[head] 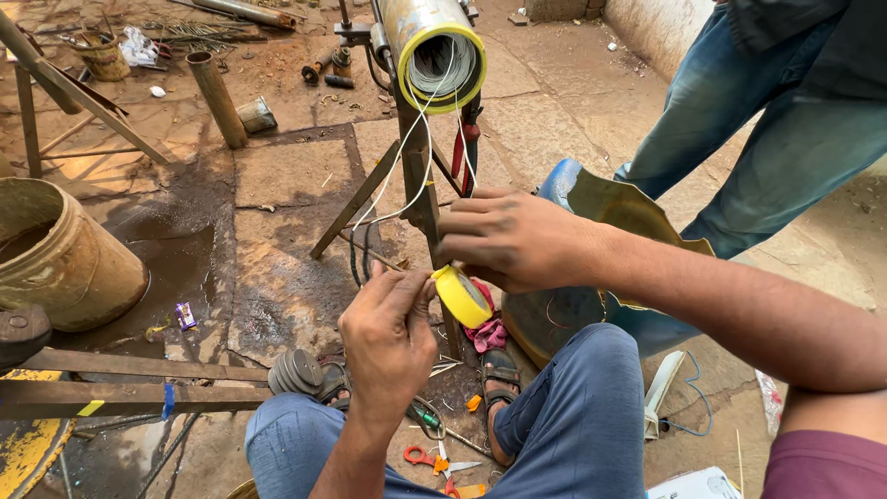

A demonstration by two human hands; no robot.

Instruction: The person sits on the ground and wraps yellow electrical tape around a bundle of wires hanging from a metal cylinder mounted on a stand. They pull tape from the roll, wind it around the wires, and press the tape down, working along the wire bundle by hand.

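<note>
The roll of tape (pixel 463 297) sits between the left hand (pixel 388 334) and the right hand (pixel 510 238), just in front of the metal stand (pixel 420 185). A pipe wrapped with wire (pixel 434 51) rests on top of the stand, at the far centre. A bucket (pixel 55 254) stands at the left, with a wet patch to its right. Scissors (pixel 430 457) lie on the ground near the person's knees. Another person's legs (pixel 767 129) stand at the far right.
</note>
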